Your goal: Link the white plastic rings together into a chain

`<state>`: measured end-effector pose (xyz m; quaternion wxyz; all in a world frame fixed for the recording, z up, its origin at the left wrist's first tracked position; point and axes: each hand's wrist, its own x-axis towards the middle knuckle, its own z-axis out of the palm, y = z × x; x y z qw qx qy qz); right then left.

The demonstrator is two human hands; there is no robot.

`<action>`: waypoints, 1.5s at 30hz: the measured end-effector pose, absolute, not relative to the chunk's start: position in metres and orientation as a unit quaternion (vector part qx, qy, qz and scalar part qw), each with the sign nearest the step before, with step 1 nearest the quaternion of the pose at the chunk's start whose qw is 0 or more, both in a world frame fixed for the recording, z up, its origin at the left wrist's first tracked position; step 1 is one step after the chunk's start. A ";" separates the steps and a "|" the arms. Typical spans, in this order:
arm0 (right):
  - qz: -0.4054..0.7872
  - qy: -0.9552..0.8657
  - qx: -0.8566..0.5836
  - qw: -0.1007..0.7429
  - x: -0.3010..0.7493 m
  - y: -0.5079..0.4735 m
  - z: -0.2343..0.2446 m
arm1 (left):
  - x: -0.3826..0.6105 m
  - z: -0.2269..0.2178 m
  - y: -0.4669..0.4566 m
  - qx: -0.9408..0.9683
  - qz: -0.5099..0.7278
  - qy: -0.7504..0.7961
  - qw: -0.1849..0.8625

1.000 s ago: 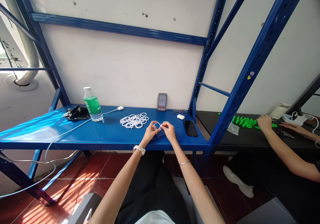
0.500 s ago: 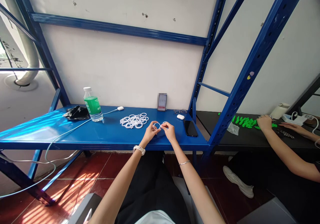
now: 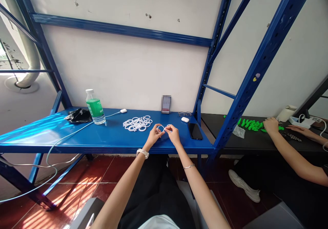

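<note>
My left hand (image 3: 153,136) pinches a white ring (image 3: 160,129) above the front part of the blue table (image 3: 112,138). Close beside it, my right hand (image 3: 173,135) has its fingers closed on a second white ring (image 3: 168,125), mostly covered by the fingertips. The two rings meet or overlap between my hands; whether they are linked I cannot tell. To the left of my hands lies a loose pile of white rings (image 3: 137,123) on the table.
Left on the table stand a water bottle (image 3: 95,108) and a black plastic bag (image 3: 78,115), with a white cable (image 3: 84,128) crossing. A black phone (image 3: 195,131), white earbud case (image 3: 185,119), glasses (image 3: 184,114) and propped phone (image 3: 166,104) lie right. A co-worker's hand (image 3: 271,125) touches green pieces (image 3: 252,125).
</note>
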<state>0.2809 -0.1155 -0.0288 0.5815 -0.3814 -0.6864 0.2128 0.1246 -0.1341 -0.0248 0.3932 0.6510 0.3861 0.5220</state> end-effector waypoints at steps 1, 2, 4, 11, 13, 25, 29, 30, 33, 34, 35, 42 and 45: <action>0.213 -0.687 -0.381 0.580 0.281 -0.116 -0.028 | 0.125 -0.025 -0.134 0.650 0.523 0.386 0.394; 0.214 -0.688 -0.381 0.580 0.281 -0.116 -0.028 | 0.125 -0.025 -0.134 0.649 0.524 0.385 0.396; 0.215 -0.688 -0.380 0.580 0.281 -0.117 -0.028 | 0.125 -0.025 -0.133 0.645 0.527 0.385 0.397; 0.212 -0.680 -0.388 0.585 0.281 -0.118 -0.027 | 0.126 -0.023 -0.135 0.636 0.535 0.379 0.407; 0.213 -0.677 -0.390 0.587 0.281 -0.118 -0.026 | 0.126 -0.023 -0.136 0.633 0.538 0.374 0.412; 0.279 -0.692 -0.356 0.563 0.281 -0.119 -0.025 | 0.125 -0.024 -0.137 0.672 0.498 0.375 0.399; 0.296 -0.702 -0.346 0.547 0.281 -0.121 -0.024 | 0.125 -0.026 -0.134 0.663 0.503 0.378 0.406; 0.300 -0.703 -0.347 0.544 0.281 -0.121 -0.024 | 0.125 -0.027 -0.134 0.660 0.505 0.379 0.406; 0.307 -0.708 -0.352 0.530 0.281 -0.119 -0.025 | 0.125 -0.027 -0.133 0.657 0.511 0.381 0.402; 0.308 -0.710 -0.354 0.525 0.281 -0.119 -0.026 | 0.125 -0.026 -0.134 0.657 0.511 0.382 0.401; 0.309 -0.712 -0.356 0.521 0.281 -0.118 -0.026 | 0.125 -0.026 -0.134 0.657 0.511 0.382 0.401; 0.280 -0.699 -0.370 0.544 0.281 -0.117 -0.028 | 0.126 -0.022 -0.138 0.660 0.505 0.388 0.399; 0.264 -0.685 -0.379 0.564 0.282 -0.117 -0.028 | 0.128 -0.021 -0.138 0.653 0.514 0.384 0.403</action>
